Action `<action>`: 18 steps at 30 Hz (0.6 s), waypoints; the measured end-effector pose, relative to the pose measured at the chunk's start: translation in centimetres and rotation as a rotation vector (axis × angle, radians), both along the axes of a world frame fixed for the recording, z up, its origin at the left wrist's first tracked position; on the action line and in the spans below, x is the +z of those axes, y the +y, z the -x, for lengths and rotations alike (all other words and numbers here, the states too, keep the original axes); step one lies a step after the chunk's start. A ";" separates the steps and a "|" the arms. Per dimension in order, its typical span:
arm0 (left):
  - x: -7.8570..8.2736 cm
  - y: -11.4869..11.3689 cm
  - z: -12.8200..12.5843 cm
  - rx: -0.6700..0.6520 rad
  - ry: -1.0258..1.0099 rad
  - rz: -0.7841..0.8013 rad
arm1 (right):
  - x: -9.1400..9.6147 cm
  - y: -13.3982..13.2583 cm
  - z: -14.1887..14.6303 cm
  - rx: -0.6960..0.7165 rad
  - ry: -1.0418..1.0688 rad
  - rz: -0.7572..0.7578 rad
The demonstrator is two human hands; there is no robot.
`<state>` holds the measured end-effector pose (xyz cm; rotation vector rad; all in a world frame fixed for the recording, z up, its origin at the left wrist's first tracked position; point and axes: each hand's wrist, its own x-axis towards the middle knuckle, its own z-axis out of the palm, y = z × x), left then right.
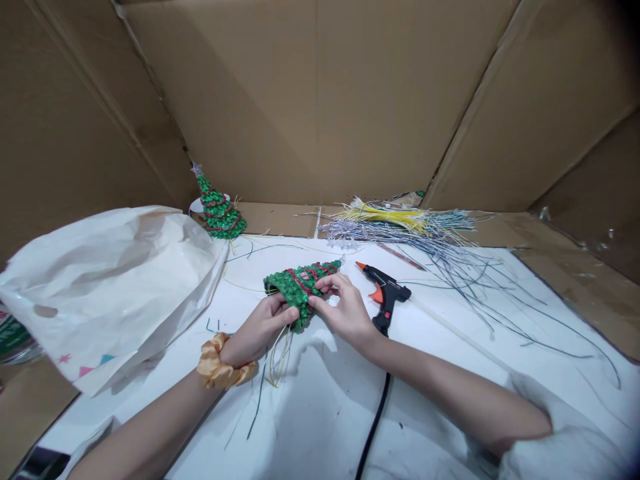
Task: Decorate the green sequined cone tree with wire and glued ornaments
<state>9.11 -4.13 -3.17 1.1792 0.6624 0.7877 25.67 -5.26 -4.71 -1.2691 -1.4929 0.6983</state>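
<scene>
A small green beaded Christmas tree (293,283) with a red garland lies tilted on its side between my hands, its star tip pointing right and its hollow base to the left. My left hand (273,319) grips the lower rim, thumb outside and fingers partly hidden inside the base. On the garland at the tree's side, my right hand (345,310) presses with thumb and fingertips. Yellow and green wire ends (280,360) hang from the base. Just right of my right hand lies a black glue gun (387,290) with an orange nozzle and trigger.
Another beaded tree (220,210) stands at the back left, by a large white plastic bag (115,280). Bundled yellow wires (390,215) and loose dark wires (480,287) spread over the back right. Cardboard walls (320,100) enclose the white table (310,413). A black cord (375,427) runs towards me.
</scene>
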 end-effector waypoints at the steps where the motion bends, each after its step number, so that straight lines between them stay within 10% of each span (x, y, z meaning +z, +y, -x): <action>1: 0.0 0.0 0.0 0.001 -0.009 0.006 | 0.0 0.0 0.0 -0.002 -0.003 -0.006; 18: 0.3 0.2 0.2 0.057 0.184 -0.251 | -0.5 0.9 0.5 0.014 0.046 -0.049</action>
